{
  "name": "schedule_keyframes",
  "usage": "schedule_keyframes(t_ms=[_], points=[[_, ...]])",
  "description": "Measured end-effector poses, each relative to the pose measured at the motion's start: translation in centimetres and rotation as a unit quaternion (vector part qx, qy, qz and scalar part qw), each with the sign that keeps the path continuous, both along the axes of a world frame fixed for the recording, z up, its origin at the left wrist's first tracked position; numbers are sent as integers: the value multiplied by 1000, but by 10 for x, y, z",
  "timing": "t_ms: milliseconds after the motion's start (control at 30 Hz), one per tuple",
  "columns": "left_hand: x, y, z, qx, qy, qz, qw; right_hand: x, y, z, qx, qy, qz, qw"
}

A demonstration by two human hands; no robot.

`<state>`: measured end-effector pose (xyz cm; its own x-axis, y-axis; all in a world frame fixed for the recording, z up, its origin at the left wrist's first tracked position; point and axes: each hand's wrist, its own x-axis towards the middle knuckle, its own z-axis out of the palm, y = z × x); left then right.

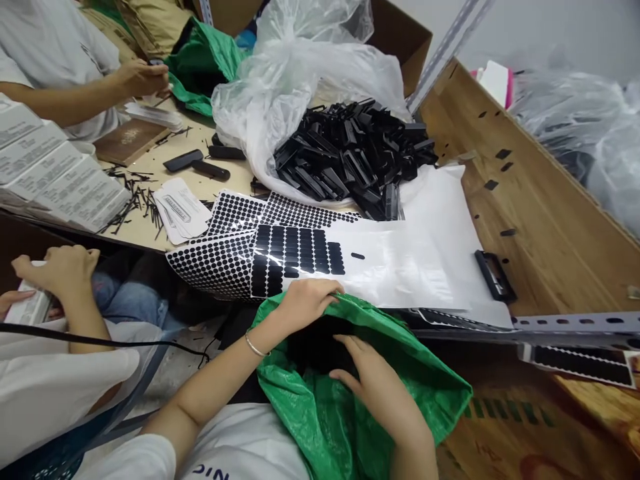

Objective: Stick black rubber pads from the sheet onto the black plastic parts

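Note:
A green woven sack [435, 380] stands with its mouth gaping at the front of the table. Curled over its far rim are the fingers of my left hand [310, 303], which has a bracelet at the wrist. My right hand [367, 370] reaches into the mouth, thumb and fingers apart, with nothing visible between them. The sack's inside is dark, so its contents are hidden. Just beyond lie sheets of black oval stickers [300, 250] and dotted sticker sheets [220, 260], partly peeled onto white backing [410, 260].
A heap of black plastic parts [350, 153] spills from a clear plastic bag [300, 73]. White boxes [55, 170], loose screws [143, 200] and printed cards [180, 210] lie left. Two co-workers are left, one holding a white box [33, 303]. A wooden panel [540, 200] slants at right.

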<state>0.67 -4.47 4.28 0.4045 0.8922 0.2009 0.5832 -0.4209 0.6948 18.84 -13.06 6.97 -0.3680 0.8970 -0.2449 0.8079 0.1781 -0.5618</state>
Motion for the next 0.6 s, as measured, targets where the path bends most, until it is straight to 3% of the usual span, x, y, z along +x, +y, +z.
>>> schedule_keyframes(t_ms=[133,200,267,367,467,600], points=[[6,1,-9,-28,22,-80,996,-10,15,47,-46,148,98,983],[14,-2,-15,-39,42,-114,992,-18,36,66,-5,174,96,980],[21,-7,-19,-48,61,-118,990,-23,66,70,77,154,46,984],[20,-13,-16,-44,58,-110,991,-24,118,50,174,51,-61,982],[5,-13,-6,-45,30,-92,994,-19,156,17,166,-55,-122,977],[-24,7,15,-35,6,-20,999,-11,173,-14,155,-105,-156,970]])
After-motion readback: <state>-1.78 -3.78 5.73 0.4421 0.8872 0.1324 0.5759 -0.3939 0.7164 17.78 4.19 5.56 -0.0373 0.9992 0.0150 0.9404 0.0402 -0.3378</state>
